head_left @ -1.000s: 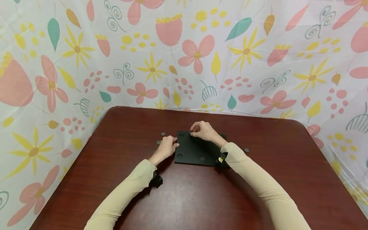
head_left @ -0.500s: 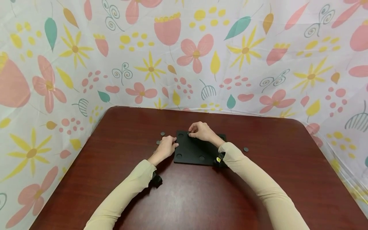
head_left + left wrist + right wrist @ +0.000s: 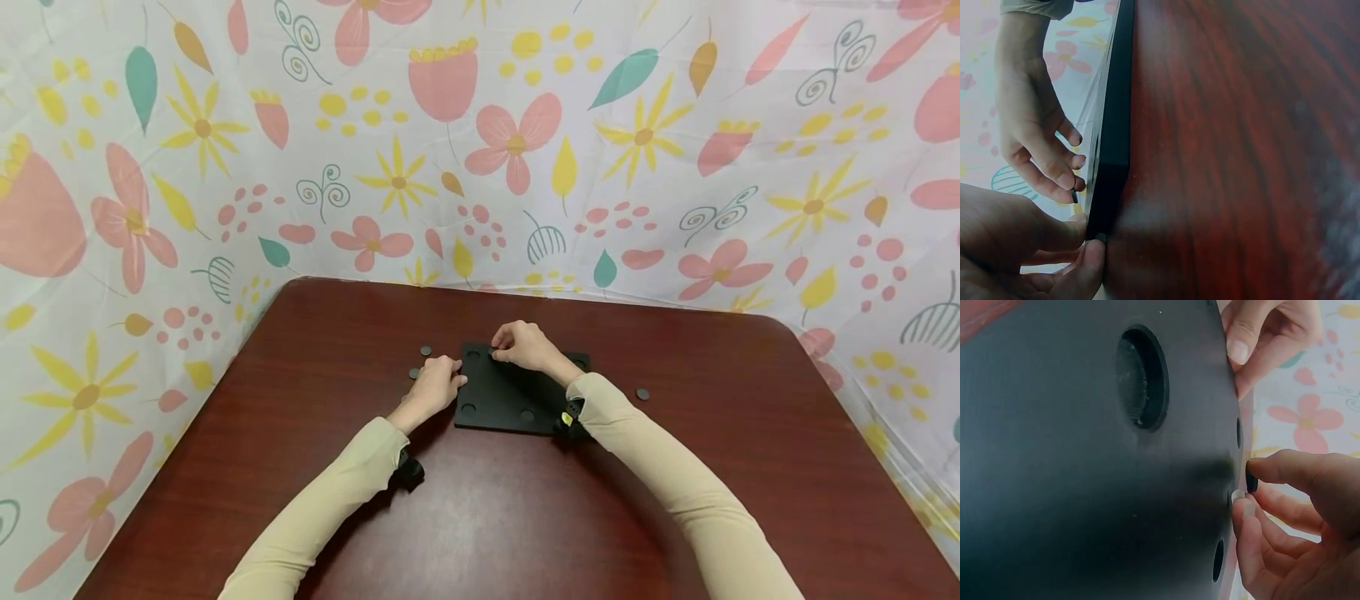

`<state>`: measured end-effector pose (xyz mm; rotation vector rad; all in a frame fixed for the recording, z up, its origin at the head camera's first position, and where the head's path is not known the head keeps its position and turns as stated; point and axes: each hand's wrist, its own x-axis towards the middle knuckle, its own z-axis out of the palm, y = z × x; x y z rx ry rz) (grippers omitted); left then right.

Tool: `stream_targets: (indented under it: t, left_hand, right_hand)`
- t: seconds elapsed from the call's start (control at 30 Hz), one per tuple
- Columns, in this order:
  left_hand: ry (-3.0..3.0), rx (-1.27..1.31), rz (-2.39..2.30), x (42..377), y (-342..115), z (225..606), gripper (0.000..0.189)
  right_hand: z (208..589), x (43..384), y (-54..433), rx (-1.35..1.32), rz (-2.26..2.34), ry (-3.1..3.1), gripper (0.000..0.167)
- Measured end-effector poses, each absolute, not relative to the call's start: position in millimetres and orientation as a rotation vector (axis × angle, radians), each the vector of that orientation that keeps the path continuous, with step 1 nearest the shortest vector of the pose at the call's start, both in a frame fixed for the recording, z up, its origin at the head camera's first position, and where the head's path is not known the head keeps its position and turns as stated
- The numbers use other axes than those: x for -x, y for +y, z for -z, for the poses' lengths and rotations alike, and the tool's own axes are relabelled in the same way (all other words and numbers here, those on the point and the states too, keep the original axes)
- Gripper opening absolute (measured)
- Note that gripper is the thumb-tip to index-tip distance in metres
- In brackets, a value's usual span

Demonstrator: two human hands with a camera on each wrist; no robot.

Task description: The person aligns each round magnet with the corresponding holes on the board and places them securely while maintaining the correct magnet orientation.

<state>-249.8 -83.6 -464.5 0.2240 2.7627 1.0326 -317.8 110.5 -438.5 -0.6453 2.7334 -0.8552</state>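
Observation:
A flat black board with shallow round recesses lies on the table. At its left edge my left hand grips the board, thumb and fingertips on the rim. Over the back part of the board, my right hand pinches a small black disc between thumb and fingers. In the right wrist view the disc stands on edge, near the far recesses; whether it touches the board I cannot tell. The left wrist view also shows this disc, just above the board's surface. A large recess holds nothing that stands out.
Two loose grey discs, one farther back and one nearer, lie left of the board, partly by my left hand. Another disc lies to the right, beside my right sleeve. A flowered cloth hangs behind the brown table.
My right hand, with the disc pinched, has shifted slightly left along the board's back part. The left hand keeps its place on the board's edge.

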Motion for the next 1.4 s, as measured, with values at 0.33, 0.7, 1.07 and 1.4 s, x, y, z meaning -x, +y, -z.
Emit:
stream_targets:
  t: [0.33, 0.7, 1.07, 1.4]
  left_hand:
    - [2.774, -0.219, -0.996, 250, -82, 462, 0.043]
    - [2.774, -0.221, -1.006, 249, -82, 462, 0.043]
    - [2.762, -0.237, -1.016, 250, -82, 463, 0.044]
    - [2.77, -0.246, -1.005, 250, -82, 464, 0.044]
  right_hand:
    - [438, 320, 109, 0.655, 0.853, 2.734, 0.017]
    - [440, 323, 104, 0.652, 0.858, 2.716, 0.018]
    - [438, 323, 97, 0.646, 0.852, 2.716, 0.016]
    - [438, 320, 93, 0.648, 0.841, 2.72, 0.016]
